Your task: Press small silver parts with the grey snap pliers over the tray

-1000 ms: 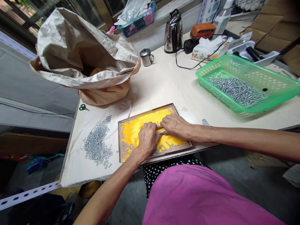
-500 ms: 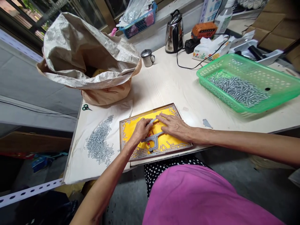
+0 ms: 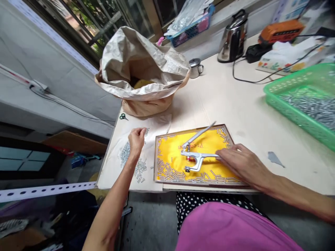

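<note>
On the tabletop (image 3: 251, 104), a wooden-framed tray (image 3: 188, 128) lined with yellow cloth holds metal snap pliers (image 3: 199, 155) among scattered metal tubes (image 3: 170, 172). The right hand (image 3: 242, 162) lies open, its fingertips (image 3: 221, 153) touching the pliers. The left hand (image 3: 136, 139), fingers bunched, sits above a white cloth (image 3: 157, 125) bearing more tubes; whether it pinches anything is hidden.

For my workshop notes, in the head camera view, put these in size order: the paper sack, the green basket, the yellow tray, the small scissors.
Largest to smallest: the paper sack; then the green plastic basket and the yellow-lined tray, which I can't rank because the basket runs out of frame; lastly the scissors.
</note>
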The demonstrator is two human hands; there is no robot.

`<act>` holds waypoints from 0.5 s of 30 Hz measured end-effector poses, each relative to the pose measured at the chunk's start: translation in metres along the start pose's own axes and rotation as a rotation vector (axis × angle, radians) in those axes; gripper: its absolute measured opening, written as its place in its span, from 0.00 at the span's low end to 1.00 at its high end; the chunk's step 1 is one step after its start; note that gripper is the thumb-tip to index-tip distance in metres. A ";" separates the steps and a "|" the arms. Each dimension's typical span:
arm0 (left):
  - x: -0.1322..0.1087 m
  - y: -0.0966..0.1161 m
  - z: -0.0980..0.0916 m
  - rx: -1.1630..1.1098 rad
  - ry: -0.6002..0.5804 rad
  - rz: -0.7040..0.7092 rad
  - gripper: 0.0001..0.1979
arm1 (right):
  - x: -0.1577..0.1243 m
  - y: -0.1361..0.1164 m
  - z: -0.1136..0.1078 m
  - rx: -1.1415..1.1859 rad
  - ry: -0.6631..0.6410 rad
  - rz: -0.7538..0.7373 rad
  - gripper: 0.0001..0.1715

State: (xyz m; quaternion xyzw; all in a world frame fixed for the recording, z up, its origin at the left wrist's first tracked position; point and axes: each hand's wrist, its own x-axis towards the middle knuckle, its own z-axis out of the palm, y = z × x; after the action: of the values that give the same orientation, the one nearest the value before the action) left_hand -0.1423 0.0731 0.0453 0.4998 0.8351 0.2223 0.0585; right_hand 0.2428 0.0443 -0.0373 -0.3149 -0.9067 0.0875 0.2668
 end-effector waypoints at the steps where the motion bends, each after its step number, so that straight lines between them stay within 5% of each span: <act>1: 0.004 -0.015 -0.006 0.090 0.000 -0.023 0.13 | -0.007 0.002 0.002 0.025 -0.004 0.026 0.16; 6: -0.001 -0.059 0.000 0.380 -0.188 -0.133 0.14 | -0.031 0.010 0.017 0.075 0.046 0.132 0.15; 15: 0.012 -0.068 0.028 0.382 -0.176 -0.158 0.09 | -0.047 0.009 0.042 0.077 0.072 0.222 0.16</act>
State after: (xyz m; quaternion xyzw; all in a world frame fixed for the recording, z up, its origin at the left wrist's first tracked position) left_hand -0.1937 0.0649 -0.0076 0.4522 0.8903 0.0104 0.0530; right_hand 0.2552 0.0227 -0.0957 -0.4058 -0.8521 0.1399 0.2996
